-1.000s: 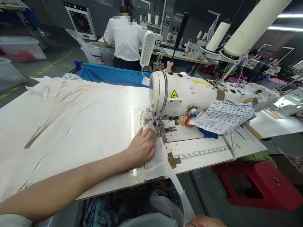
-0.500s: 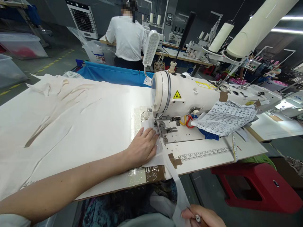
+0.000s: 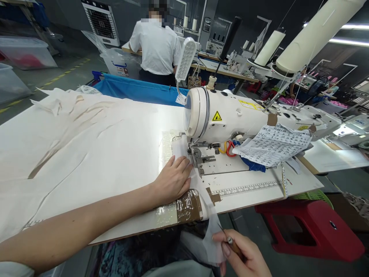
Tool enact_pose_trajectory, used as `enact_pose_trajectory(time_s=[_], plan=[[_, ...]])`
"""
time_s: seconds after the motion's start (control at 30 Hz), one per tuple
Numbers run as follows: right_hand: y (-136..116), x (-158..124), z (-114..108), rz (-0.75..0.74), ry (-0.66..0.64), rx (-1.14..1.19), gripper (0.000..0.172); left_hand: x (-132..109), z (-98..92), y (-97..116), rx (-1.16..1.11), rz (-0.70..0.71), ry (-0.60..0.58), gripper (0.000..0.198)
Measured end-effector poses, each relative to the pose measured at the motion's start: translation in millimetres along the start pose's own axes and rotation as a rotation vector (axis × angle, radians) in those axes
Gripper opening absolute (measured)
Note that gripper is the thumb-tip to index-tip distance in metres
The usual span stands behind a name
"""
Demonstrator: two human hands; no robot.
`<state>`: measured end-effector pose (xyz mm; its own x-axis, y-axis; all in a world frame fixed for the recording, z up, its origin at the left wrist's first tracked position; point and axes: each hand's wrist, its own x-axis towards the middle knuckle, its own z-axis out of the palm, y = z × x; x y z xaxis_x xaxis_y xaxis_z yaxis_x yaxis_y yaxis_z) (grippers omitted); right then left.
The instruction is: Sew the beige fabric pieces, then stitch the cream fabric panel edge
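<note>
My left hand [image 3: 174, 179] lies flat, fingers stretched forward, on thin white fabric [image 3: 179, 148] just in front of the needle area of a white sewing machine [image 3: 227, 113]. A narrow strip of that fabric [image 3: 211, 225] runs from beside the presser foot over the table's front edge and down towards my lap. Below the edge, my right hand [image 3: 246, 252] is closed around an awl [image 3: 236, 249] with a wooden handle, its thin metal spike pointing up and left. The thumb and fingers of that hand also touch the hanging strip.
Crumpled pale cloth [image 3: 66, 127] covers the table's left part. Red-handled scissors [image 3: 230, 148] and a handwritten sheet [image 3: 273, 144] lie by the machine. Brown tape [image 3: 188, 206] covers the front edge. A red stool [image 3: 325, 231] stands right; a person in white [image 3: 157, 46] sits ahead.
My right hand has risen slightly towards the table edge with the awl. The fabric near my left wrist has shifted, uncovering more brown tape. My left hand has hardly moved.
</note>
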<state>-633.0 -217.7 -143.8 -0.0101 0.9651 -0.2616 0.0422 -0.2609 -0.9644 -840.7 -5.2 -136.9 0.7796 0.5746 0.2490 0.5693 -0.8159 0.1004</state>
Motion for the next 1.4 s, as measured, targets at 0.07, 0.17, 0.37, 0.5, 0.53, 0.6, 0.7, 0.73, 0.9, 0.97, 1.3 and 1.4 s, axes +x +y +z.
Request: enact_pose_trajectory(time_s=[0.07,0.17,0.37,0.5,0.53,0.6,0.7,0.73,0.9,0.97,1.3,1.4], plan=[[-3.1,5.6,-0.2,-0.016,-0.036,-0.027,0.036,0.0,0.6,-0.2,0.002,0.003,0.003,0.041],[-7.8,13.0,3.9,-0.034,-0.008,-0.021,0.038,0.0,0.9,-0.2,0.003,0.005,0.009,0.040],[-7.7,28.6,12.1,-0.098,-0.015,-0.051,0.040,0.5,2.0,-0.3,-0.003,0.012,0.061,0.038],[-9.6,37.1,13.5,-0.094,-0.007,-0.077,0.042,2.7,4.6,-2.7,0.012,0.007,0.094,0.037],[-10.8,38.3,14.4,-0.085,-0.001,-0.078,0.043,3.7,5.0,-3.5,0.027,0.006,0.095,0.038],[-12.3,39.9,17.8,-0.067,0.019,-0.051,0.046,6.1,5.0,-5.3,0.075,0.007,0.084,0.038],[-9.3,40.2,29.3,0.000,0.017,0.121,0.051,10.5,2.9,-7.5,0.154,0.015,0.051,0.039],[-7.1,39.9,34.8,0.032,0.005,0.208,0.053,12.0,2.0,-8.1,0.172,0.015,0.041,0.038],[1.9,35.9,63.5,0.129,0.037,0.506,0.057,15.0,-0.3,-10.8,0.177,-0.015,0.015,0.036],[2.1,34.1,69.4,0.147,0.085,0.503,0.061,12.7,-0.2,-11.4,0.149,-0.017,0.012,0.037],[3.4,35.9,65.1,0.020,0.159,0.296,0.052,10.7,3.0,-15.5,0.103,-0.024,0.035,0.041],[5.3,37.1,64.8,-0.011,0.165,0.256,0.051,15.2,5.8,-21.0,0.100,-0.038,0.041,0.042]])
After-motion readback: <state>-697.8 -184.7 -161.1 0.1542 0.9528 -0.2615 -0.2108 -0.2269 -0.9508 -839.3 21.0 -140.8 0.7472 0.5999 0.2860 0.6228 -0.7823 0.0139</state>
